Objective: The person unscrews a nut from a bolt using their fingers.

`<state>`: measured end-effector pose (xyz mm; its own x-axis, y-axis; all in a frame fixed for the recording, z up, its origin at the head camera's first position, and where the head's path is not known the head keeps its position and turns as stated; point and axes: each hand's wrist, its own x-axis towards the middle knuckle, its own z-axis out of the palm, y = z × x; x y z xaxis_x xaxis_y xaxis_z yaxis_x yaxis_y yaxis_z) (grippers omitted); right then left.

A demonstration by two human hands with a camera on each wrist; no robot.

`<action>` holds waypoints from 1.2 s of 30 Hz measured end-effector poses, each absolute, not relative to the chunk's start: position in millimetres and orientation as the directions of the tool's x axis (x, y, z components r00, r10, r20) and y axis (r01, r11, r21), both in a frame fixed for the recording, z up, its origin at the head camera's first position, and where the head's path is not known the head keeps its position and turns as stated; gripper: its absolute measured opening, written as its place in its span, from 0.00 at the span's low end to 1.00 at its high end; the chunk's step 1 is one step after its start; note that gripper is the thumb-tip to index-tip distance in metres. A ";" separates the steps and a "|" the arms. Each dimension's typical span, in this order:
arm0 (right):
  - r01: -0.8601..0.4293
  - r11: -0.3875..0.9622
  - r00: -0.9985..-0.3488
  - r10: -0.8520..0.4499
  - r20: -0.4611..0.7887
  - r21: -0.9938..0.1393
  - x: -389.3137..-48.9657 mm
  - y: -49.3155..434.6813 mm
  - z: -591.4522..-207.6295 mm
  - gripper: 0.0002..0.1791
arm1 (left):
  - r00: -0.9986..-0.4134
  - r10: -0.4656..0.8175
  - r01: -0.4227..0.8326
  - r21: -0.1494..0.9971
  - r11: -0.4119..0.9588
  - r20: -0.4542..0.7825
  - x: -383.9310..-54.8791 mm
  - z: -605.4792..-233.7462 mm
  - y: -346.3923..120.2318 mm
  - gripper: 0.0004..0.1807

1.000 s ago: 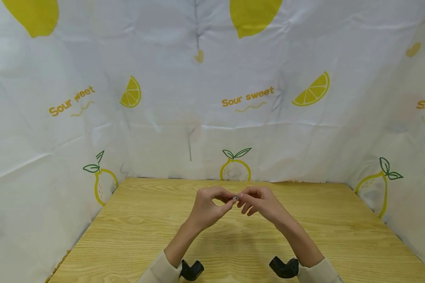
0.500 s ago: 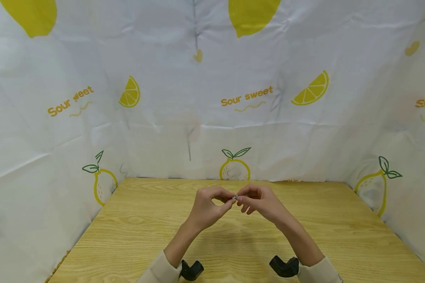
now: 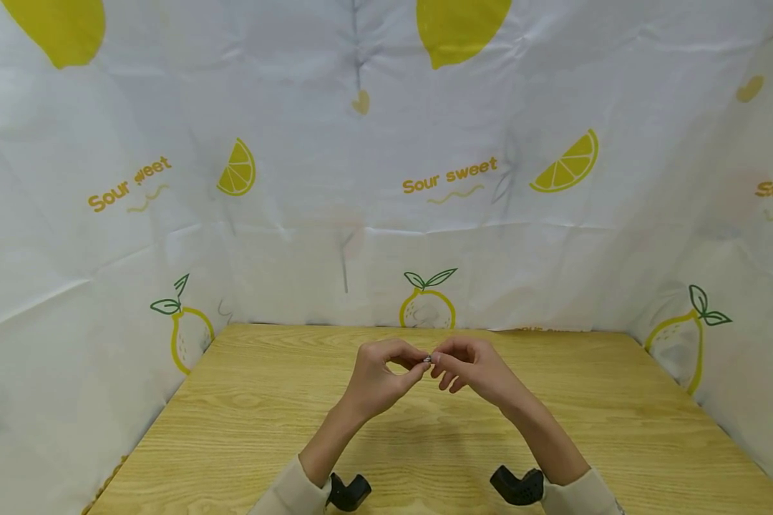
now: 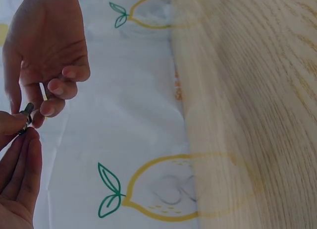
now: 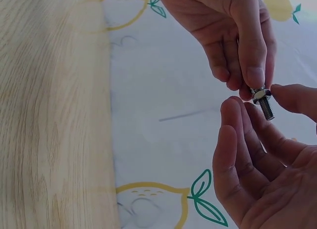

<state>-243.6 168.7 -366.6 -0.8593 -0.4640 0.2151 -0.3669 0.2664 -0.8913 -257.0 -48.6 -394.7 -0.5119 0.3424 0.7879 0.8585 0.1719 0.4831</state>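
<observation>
In the head view my left hand (image 3: 376, 379) and right hand (image 3: 479, 368) meet fingertip to fingertip above the table. A small metal bolt (image 5: 267, 110) is between them, its threaded end pointing down and right in the right wrist view. My left thumb and fingers pinch its head end, which they mostly cover. A hex nut (image 5: 261, 94) sits on the thread close to those fingertips. The right thumb and index fingertips bracket the nut from either side, while the other right fingers curve loosely. From the left wrist view the bolt (image 4: 28, 110) is partly hidden by fingers.
Below the hands spreads a wood-grain table (image 3: 264, 415). White cloth (image 3: 309, 179) printed with lemons hangs behind it and along both sides. Black wrist-worn mounts (image 3: 517, 486) stick out near the sleeve cuffs.
Both hands keep their place over the table. The right thumb and index finger have shifted slightly at the nut, and the left hand looks still.
</observation>
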 end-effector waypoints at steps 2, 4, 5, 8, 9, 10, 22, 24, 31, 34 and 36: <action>-0.369 0.269 -0.857 -0.468 0.215 -0.890 -243.8 168.6 -367.1 0.17 | -0.509 0.344 0.860 0.480 0.171 0.789 -256.7 -394.4 -48.5 0.04; -0.377 0.266 -0.853 -0.472 0.222 -0.887 -243.7 168.5 -367.2 0.16 | -0.507 0.344 0.861 0.479 0.171 0.790 -256.6 -394.3 -48.5 0.03; -0.380 0.264 -0.852 -0.473 0.225 -0.886 -243.8 168.6 -367.3 0.16 | -0.508 0.344 0.861 0.479 0.170 0.790 -256.6 -394.4 -48.6 0.04; -0.384 0.258 -0.851 -0.472 0.231 -0.887 -243.5 169.3 -367.4 0.16 | -0.508 0.345 0.860 0.482 0.165 0.789 -257.1 -395.0 -48.4 0.04; -0.387 0.256 -0.850 -0.472 0.234 -0.886 -243.5 169.6 -367.5 0.15 | -0.509 0.346 0.860 0.484 0.163 0.788 -257.2 -395.1 -48.4 0.04; -0.389 0.254 -0.849 -0.472 0.238 -0.886 -243.5 169.7 -367.5 0.15 | -0.511 0.346 0.859 0.486 0.163 0.787 -257.3 -395.3 -48.3 0.04; -0.397 0.235 -0.844 -0.472 0.253 -0.887 -242.9 170.3 -366.7 0.15 | -0.513 0.341 0.858 0.482 0.177 0.788 -255.8 -393.8 -48.0 0.03; -0.396 0.238 -0.847 -0.467 0.253 -0.887 -242.8 170.4 -366.5 0.16 | -0.512 0.340 0.859 0.479 0.182 0.789 -255.5 -393.4 -48.0 0.03; -0.360 0.280 -0.867 -0.453 0.208 -0.890 -243.1 171.1 -367.5 0.18 | -0.508 0.339 0.861 0.473 0.185 0.792 -255.7 -394.5 -48.0 0.02; -0.356 0.284 -0.869 -0.452 0.203 -0.890 -243.0 171.1 -367.8 0.18 | -0.497 0.340 0.867 0.463 0.182 0.798 -255.9 -394.9 -47.6 0.02; -0.361 0.275 -0.866 -0.453 0.211 -0.891 -243.0 171.1 -367.5 0.17 | -0.495 0.339 0.869 0.460 0.184 0.800 -256.0 -394.7 -47.5 0.02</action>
<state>-243.0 171.1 -367.5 -0.8660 -0.4534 0.2108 -0.3609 0.2750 -0.8911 -256.0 -47.5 -394.7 -0.4951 0.3392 0.7999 0.8688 0.1837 0.4598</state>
